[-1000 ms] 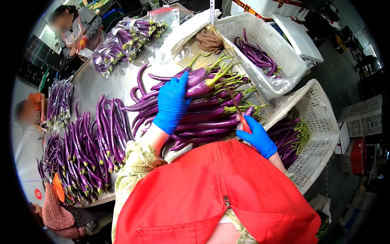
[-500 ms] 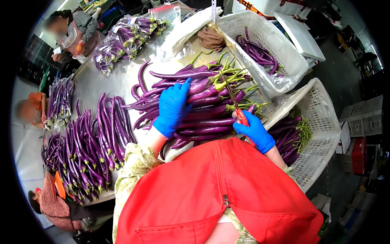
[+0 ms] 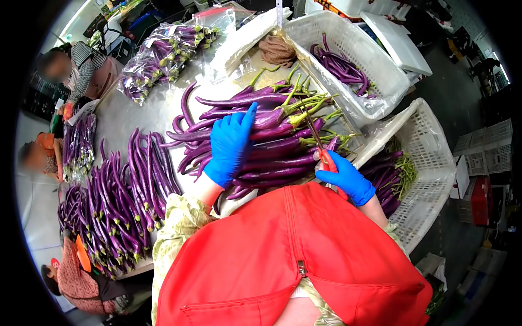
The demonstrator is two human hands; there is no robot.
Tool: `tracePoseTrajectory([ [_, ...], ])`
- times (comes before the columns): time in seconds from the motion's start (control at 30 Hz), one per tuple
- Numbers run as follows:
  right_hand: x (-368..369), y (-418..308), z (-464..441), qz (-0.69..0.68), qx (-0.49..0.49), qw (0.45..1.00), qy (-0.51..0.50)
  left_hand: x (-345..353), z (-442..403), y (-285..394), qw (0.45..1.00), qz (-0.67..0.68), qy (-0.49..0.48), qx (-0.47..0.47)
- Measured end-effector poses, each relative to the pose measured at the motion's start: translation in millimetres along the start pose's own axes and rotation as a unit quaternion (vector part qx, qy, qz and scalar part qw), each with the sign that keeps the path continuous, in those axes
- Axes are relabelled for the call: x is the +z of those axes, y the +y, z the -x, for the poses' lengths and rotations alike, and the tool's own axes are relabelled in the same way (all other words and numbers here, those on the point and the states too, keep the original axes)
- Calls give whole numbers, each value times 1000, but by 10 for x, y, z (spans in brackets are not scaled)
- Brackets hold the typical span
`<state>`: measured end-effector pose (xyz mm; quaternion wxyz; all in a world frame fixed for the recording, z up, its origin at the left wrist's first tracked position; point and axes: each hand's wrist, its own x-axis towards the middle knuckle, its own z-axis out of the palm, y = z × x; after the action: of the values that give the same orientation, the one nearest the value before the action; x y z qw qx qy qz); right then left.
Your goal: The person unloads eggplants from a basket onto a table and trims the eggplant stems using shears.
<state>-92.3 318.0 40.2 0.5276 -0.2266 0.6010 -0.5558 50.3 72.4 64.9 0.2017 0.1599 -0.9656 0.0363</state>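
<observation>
My left hand (image 3: 231, 144), in a blue glove, is wrapped over long purple eggplants (image 3: 272, 157) in the pile at the middle of the metal table (image 3: 117, 122). Its fingers curl around eggplants whose green stems point right; how many it grips is hidden. My right hand (image 3: 348, 178), also gloved in blue, is closed on the red handles of a pair of scissors (image 3: 326, 157). The dark blades point up and left, lying by the green stems (image 3: 304, 111) at the right end of the pile.
Rows of eggplants (image 3: 114, 201) lie at left, bagged eggplants (image 3: 168, 51) farther back. A brown cloth (image 3: 277, 50) sits beside a lined crate (image 3: 348, 65); another crate (image 3: 429, 179) stands at right, both holding eggplants. Co-workers (image 3: 89, 70) are beyond the table's left side.
The eggplants under my left hand have shifted slightly, and the scissor blades have moved among the stems. At the upper left, a co-worker has moved left and now reaches toward the bagged eggplants.
</observation>
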Motion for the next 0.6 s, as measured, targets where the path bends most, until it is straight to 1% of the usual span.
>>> tracePoseTrajectory([
  [0.07, -39, 24, 0, 0, 8, 1000, -26, -18, 19, -30, 1000, -5, 7, 17],
  [0.27, 6, -76, 19, 65, 25, 997, -11, 45, 51, -52, 996, -33, -9, 81],
  [0.37, -55, 20, 9, 96, 8, 995, -2, 34, 38, -81, 997, -5, -18, 74],
  [0.47, -73, 96, 14, 93, 2, 996, 11, 42, 24, -83, 997, -15, -37, 65],
  [0.57, -85, 155, -7, 78, -4, 997, 20, 24, -2, -43, 995, -10, -2, 98],
  [0.6, -98, 159, -11, 76, 4, 997, 21, 20, -7, -41, 996, -5, -13, 92],
])
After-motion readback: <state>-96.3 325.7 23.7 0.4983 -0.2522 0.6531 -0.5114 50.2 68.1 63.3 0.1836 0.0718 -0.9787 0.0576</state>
